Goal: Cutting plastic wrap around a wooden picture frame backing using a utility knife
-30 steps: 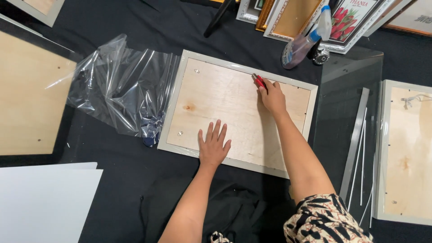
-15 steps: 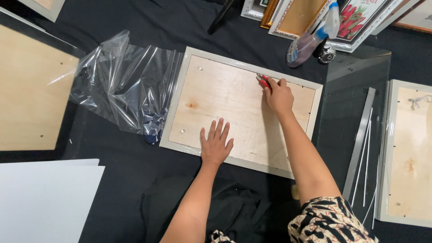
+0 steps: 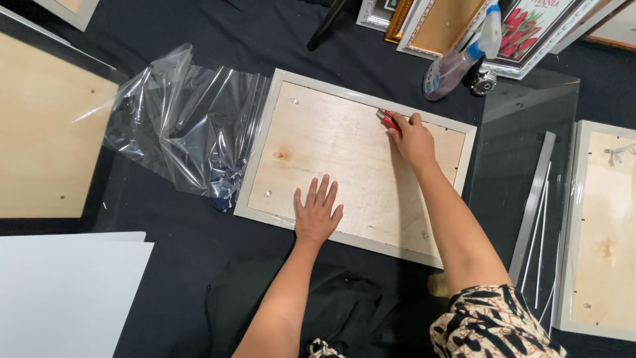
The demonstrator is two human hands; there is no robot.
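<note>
The left hand [image 3: 317, 213] lies flat, fingers spread wide, on the plywood backing [image 3: 344, 166] of a pale grey picture frame [image 3: 255, 162] that rests face down on the dark surface [image 3: 179, 245]. The right hand [image 3: 414, 140] is closed around a small red-handled tool [image 3: 388, 119], whose tip sits at the frame's far edge, just inside the rim. Left of the left hand, crumpled clear plastic wrap [image 3: 179, 132] touches the frame's side. Beyond the right hand lies a spray bottle [image 3: 457, 61], with framed pictures [image 3: 523, 26] behind it. To the right of the right arm lies a sheet of glass [image 3: 523, 146], carrying thin grey strips [image 3: 533, 205].
</note>
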